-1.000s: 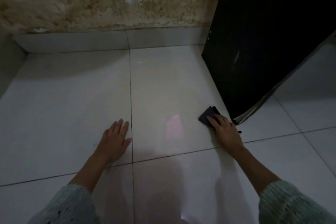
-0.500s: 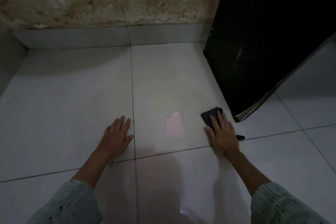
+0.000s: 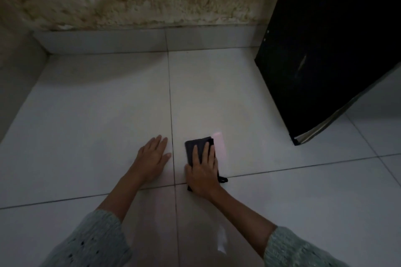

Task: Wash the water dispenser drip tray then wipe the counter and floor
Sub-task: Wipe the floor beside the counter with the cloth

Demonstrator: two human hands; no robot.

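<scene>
Left hand (image 3: 152,156) was flat on the floor (image 3: 91,125), fingers straight, holding nothing. Just beside it, right hand (image 3: 202,174) pressed a dark cloth (image 3: 196,147) onto the tiles with straight fingers. Black dispenser (image 3: 325,50) stood off to the right.

A pale tiled floor (image 3: 97,115) crossed by dark grout lines carries a folded dark cloth (image 3: 196,149) near its middle, a left hand (image 3: 152,157) flat beside it, and a black cabinet (image 3: 329,50) standing far right.
</scene>
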